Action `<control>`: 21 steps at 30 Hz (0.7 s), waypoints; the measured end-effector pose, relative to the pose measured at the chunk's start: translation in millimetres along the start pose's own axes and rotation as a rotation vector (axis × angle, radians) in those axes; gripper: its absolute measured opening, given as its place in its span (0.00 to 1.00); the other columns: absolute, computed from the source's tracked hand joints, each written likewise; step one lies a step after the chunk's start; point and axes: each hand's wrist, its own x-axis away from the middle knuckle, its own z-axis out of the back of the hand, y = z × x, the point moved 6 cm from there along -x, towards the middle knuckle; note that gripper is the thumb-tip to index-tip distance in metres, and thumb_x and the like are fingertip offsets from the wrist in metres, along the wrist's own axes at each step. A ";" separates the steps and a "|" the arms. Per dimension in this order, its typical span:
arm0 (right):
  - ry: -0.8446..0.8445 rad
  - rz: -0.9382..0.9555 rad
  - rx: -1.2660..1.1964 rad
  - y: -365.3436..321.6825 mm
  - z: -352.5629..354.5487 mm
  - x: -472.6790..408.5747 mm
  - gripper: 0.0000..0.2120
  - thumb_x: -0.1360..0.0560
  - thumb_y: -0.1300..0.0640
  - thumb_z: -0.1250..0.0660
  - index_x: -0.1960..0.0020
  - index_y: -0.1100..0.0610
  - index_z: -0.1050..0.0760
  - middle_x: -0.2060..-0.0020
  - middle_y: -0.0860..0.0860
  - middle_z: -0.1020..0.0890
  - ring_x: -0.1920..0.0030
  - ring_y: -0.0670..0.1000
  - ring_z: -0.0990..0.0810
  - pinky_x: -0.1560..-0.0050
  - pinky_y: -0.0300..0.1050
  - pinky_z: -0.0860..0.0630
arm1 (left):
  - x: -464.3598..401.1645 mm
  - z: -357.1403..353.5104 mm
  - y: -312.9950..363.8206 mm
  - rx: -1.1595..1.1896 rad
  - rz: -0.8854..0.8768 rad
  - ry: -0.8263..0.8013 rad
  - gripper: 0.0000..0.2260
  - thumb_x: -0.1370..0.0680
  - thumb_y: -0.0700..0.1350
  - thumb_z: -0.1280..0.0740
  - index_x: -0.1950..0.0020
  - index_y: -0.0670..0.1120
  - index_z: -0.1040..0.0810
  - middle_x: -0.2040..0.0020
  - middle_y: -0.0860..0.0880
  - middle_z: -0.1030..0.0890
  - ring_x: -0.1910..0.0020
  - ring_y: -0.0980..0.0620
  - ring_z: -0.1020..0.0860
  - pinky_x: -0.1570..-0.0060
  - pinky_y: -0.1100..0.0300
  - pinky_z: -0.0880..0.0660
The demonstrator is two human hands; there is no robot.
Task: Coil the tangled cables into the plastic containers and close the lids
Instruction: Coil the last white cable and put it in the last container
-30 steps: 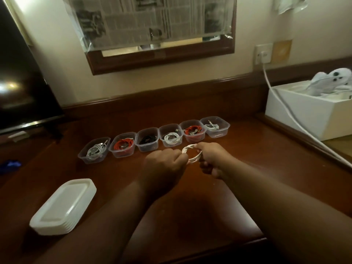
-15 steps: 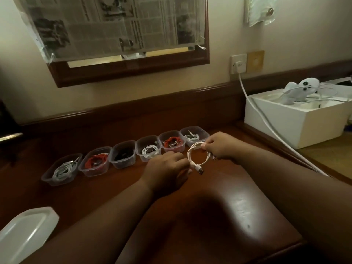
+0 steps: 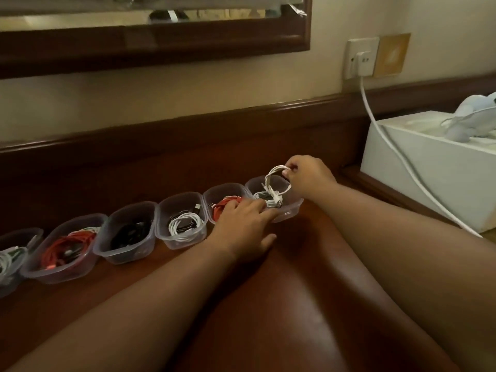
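A row of several clear plastic containers without lids runs along the back of the wooden desk [image 3: 295,304]. My right hand [image 3: 308,175] pinches a coiled white cable [image 3: 276,183] and holds it over the rightmost container [image 3: 291,209], which holds another white cable. My left hand [image 3: 247,226] lies with fingers stretched out, touching the front rim of that container and covering part of the neighbouring container with a red cable [image 3: 225,204]. Further left stand containers with a white coil [image 3: 185,224], a black cable [image 3: 128,233] and a red cable [image 3: 67,248].
A white box [image 3: 429,183] with a pale object on top stands at the right. A thick white cord [image 3: 386,140] runs from a wall socket [image 3: 361,57] down across the box. A framed mirror [image 3: 161,41] hangs above the desk.
My right hand has carried the coiled white cable from the desk's middle up and back over the rightmost container. My left hand has let go of it and reached to the container's rim. The view shifted right.
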 end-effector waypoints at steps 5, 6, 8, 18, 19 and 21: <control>-0.224 0.017 0.176 3.3 -36.6 -24.0 0.06 0.23 0.51 0.31 0.47 0.48 0.24 0.53 0.48 0.21 0.55 0.50 0.22 0.58 0.47 0.22 | -4.1 -7.8 0.3 0.011 -0.010 0.070 0.27 0.24 0.63 0.38 0.27 0.56 0.36 0.34 0.49 0.29 0.33 0.47 0.32 0.38 0.48 0.36; -0.271 0.015 0.247 3.8 -40.2 -25.2 0.06 0.24 0.52 0.30 0.49 0.48 0.24 0.53 0.48 0.21 0.55 0.51 0.21 0.56 0.49 0.20 | -4.4 -8.3 -0.5 0.020 -0.010 0.074 0.27 0.24 0.63 0.38 0.27 0.56 0.36 0.34 0.49 0.29 0.33 0.47 0.32 0.39 0.48 0.35; -0.354 0.026 0.416 3.7 -46.6 -24.8 0.07 0.26 0.51 0.29 0.50 0.51 0.23 0.55 0.50 0.20 0.54 0.53 0.20 0.55 0.49 0.21 | -5.2 -8.2 -1.6 0.020 -0.013 0.081 0.27 0.24 0.63 0.38 0.27 0.56 0.35 0.34 0.49 0.29 0.33 0.47 0.32 0.38 0.48 0.35; -0.267 -0.128 0.353 24.0 -46.6 -15.9 0.14 0.21 0.57 0.36 0.37 0.58 0.28 0.40 0.58 0.24 0.45 0.58 0.23 0.54 0.47 0.27 | -2.5 -9.3 -0.8 0.096 0.024 0.046 0.26 0.24 0.63 0.38 0.29 0.57 0.34 0.34 0.51 0.30 0.33 0.48 0.34 0.38 0.49 0.37; -0.288 -0.168 0.314 30.0 -48.5 -14.4 0.12 0.21 0.57 0.36 0.39 0.59 0.26 0.43 0.57 0.22 0.49 0.56 0.22 0.57 0.46 0.27 | -2.0 -9.2 -0.1 0.103 0.026 0.036 0.26 0.24 0.62 0.38 0.28 0.57 0.34 0.33 0.51 0.30 0.32 0.49 0.34 0.37 0.49 0.37; -0.288 -0.207 0.263 37.0 -48.3 -8.8 0.09 0.22 0.58 0.35 0.43 0.59 0.24 0.49 0.55 0.20 0.55 0.54 0.22 0.63 0.45 0.28 | 0.8 -7.5 1.0 0.114 0.028 0.009 0.26 0.24 0.62 0.38 0.27 0.56 0.35 0.32 0.52 0.31 0.32 0.49 0.34 0.37 0.49 0.37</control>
